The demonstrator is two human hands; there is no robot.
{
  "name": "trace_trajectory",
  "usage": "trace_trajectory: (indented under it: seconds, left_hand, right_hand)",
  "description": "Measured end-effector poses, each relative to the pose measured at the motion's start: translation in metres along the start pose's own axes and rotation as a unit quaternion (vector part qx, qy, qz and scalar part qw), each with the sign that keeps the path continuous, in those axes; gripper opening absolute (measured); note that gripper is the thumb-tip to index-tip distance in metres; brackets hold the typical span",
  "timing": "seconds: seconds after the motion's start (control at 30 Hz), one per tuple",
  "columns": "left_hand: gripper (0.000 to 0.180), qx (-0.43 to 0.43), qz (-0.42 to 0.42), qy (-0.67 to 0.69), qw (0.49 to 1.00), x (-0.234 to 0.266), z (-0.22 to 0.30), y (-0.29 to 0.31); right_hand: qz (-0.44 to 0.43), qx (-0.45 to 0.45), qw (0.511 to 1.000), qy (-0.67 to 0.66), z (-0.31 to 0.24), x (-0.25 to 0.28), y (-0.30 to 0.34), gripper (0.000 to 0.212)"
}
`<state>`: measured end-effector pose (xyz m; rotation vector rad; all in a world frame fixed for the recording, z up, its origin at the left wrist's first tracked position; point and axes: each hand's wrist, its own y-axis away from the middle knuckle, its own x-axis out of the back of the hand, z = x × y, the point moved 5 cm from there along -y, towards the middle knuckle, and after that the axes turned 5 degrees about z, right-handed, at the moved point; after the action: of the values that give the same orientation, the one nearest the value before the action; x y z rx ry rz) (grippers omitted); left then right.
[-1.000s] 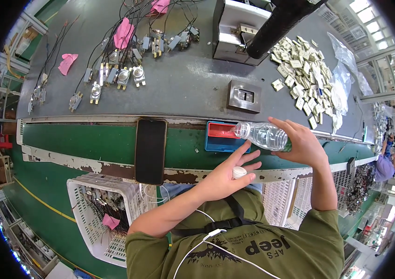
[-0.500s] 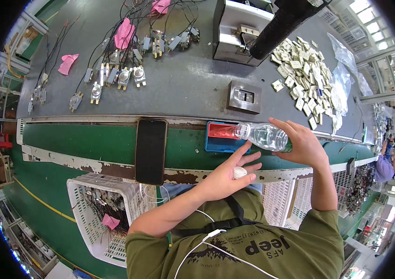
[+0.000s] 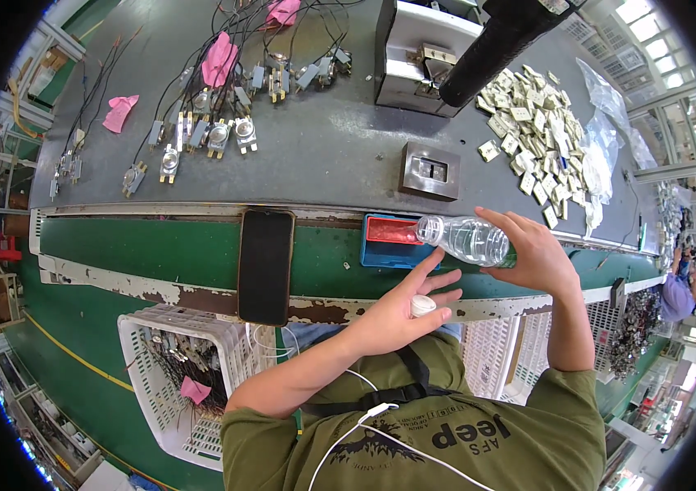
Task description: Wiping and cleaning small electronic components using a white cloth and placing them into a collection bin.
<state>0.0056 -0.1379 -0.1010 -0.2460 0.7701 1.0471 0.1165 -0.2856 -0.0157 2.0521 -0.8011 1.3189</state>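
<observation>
My right hand [image 3: 538,252] grips a clear plastic bottle [image 3: 475,240] near its base. The bottle lies tilted, almost level, and its open mouth points left over a small red tray [image 3: 389,231]. That tray sits inside a blue plastic box [image 3: 389,259] on the green ledge. Below the bottle's neck is my left hand [image 3: 389,317], its fingers spread and pointing toward the bottle. A white bottle cap [image 3: 422,305] is held between its thumb and palm. One left fingertip comes close to the neck; I cannot tell whether it touches.
A phone [image 3: 266,266] lies left of the box. Beyond the ledge are a metal block [image 3: 430,171], a machine with a black lever [image 3: 503,49], a pile of cream parts [image 3: 540,135] and wired thermostat-like parts [image 3: 217,137]. A white basket [image 3: 139,360] stands lower left.
</observation>
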Motion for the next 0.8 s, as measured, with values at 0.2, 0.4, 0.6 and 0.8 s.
trace_trajectory:
  seconds: [0.2, 0.4, 0.6, 0.8]
  left_hand:
    - [0.046, -0.022, 0.023, -0.098, 0.995, 0.003, 0.007, 0.011]
    - [0.026, -0.031, 0.026, -0.316, 0.948, 0.003, 0.041, 0.036]
    - [0.033, -0.299, 0.160, -0.302, 0.891, 0.022, 0.114, 0.063]
    - [0.049, -0.403, 0.112, -0.244, 0.875, 0.006, 0.155, 0.045]
  right_hand:
    - [-0.006, -0.019, 0.999, -0.035, -0.001, -0.002, -0.001, 0.083]
    - [0.062, -0.012, 0.994, -0.094, -0.005, -0.004, 0.000, 0.083]
    - [0.105, 0.006, 0.973, -0.204, -0.023, -0.006, 0.005, 0.085]
    - [0.084, 0.072, 0.951, -0.288, -0.063, -0.013, -0.003, 0.088]
